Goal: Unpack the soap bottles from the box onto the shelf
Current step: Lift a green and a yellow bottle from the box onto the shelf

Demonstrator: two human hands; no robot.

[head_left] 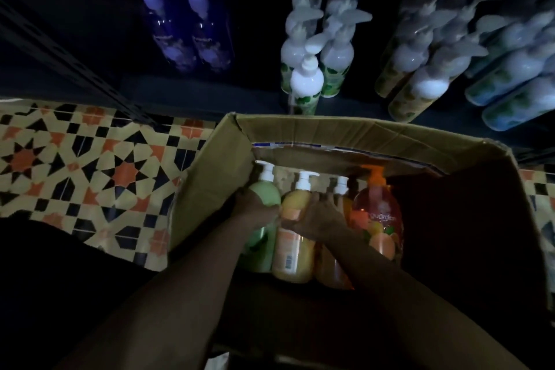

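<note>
An open cardboard box [324, 129] stands on the floor below the shelf [210, 93]. Inside lie several pump soap bottles side by side: a green bottle [264, 189], a yellow-orange bottle [295, 252], an amber bottle [330, 270] mostly hidden, and a round orange bottle [378, 213]. My left hand [255, 204] grips the green bottle around its shoulder. My right hand [318, 216] curls over the yellow-orange bottle's upper body, beside the amber one. Both forearms reach down into the box.
The dark shelf holds blue bottles [186, 39] at left, white-and-green pump bottles [306, 81] in the middle and several more [420, 90] at right. Patterned floor tiles [90, 177] lie left of the box. The box's right half [465, 219] is dark.
</note>
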